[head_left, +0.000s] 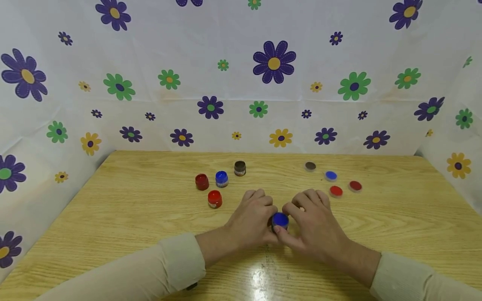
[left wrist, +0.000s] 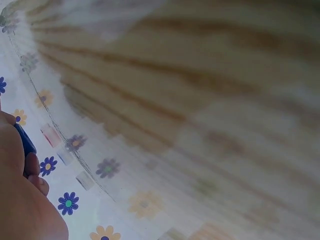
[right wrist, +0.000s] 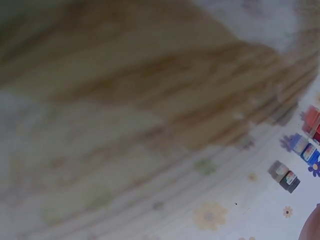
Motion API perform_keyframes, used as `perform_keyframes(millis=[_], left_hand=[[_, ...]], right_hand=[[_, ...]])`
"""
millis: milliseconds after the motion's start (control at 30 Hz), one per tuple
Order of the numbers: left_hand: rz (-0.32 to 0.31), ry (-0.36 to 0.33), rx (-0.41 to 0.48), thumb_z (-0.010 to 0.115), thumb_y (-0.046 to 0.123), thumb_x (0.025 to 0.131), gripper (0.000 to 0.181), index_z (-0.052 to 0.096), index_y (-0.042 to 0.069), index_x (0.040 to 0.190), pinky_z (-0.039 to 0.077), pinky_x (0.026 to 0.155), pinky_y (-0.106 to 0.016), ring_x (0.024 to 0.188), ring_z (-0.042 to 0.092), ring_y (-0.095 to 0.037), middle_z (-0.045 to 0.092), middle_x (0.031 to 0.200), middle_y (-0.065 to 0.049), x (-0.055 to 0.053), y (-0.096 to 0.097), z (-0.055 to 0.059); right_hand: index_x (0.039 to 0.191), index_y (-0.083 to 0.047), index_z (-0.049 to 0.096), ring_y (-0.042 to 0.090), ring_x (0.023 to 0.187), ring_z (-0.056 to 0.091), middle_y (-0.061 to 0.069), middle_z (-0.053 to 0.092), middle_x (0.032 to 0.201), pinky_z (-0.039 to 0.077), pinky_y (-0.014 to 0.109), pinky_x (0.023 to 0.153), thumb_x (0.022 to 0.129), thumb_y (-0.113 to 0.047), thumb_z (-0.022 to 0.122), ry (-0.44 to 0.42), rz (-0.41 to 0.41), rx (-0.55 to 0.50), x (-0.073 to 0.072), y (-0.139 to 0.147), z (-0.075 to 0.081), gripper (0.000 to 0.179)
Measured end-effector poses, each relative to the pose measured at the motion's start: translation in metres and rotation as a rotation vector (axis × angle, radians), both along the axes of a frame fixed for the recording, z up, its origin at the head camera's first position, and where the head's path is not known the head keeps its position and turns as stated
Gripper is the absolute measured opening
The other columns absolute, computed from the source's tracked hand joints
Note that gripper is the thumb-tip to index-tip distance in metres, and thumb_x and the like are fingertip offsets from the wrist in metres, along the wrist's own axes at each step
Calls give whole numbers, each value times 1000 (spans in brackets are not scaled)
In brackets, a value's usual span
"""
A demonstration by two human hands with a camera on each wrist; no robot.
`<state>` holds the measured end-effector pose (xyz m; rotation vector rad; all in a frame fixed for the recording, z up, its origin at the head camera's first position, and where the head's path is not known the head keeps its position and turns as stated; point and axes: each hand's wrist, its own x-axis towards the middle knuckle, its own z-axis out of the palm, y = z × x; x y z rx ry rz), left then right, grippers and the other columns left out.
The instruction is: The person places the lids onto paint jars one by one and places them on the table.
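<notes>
Wooden table point(head_left: 113, 217); blue jar point(head_left: 280, 220) between both hands' fingers point(head_left: 280, 232).

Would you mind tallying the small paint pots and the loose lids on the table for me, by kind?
Pots standing alone on the left: 4, namely dark red pot, blue pot, brown pot, red pot.
Pot held by both hands: 1, the blue-topped pot.
Loose lids on the right: 4, namely brown lid, blue lid, red lid, dark red lid.
Total: 9.

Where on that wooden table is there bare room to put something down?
The table is bare left of the four pots, and right of the four loose lids. It is crowded mid-table, where the left hand and right hand hold the blue pot.
</notes>
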<state>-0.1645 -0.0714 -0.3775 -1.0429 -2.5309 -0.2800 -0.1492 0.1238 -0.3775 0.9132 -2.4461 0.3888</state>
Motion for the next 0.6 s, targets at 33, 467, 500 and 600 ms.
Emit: perform_keyframes(millis=[33,467,500,600], left_hand=[[0,-5,9,80,54,73,39,63,19,70,34,78,-29,75,39,-10,49,71,10,0,0,0],[-32,24,44,81,57,69,47,55,19,64,31,76,-28,74,38,-10,45,69,10,-2,-1,1],[-33,28,40,81,58,69,47,55,19,64,30,75,-27,73,38,-10,45,69,10,-2,-1,1],[-31,39,21,81,57,70,46,55,19,64,28,74,-26,73,37,-10,45,69,10,-1,-1,1]], right_hand=[[91,-18,66,22,95,48,-2,57,92,32,45,90,85,-49,64,9,1,-2,0,0,0,31],[92,-15,64,19,92,46,-3,55,89,30,40,85,80,-39,62,57,49,-48,-1,0,-1,27],[91,-15,63,18,91,46,-3,54,88,30,40,85,80,-39,63,59,50,-49,-1,0,-1,27],[86,-16,60,18,89,46,-3,53,86,31,40,85,80,-41,63,62,50,-48,-2,0,-1,26]])
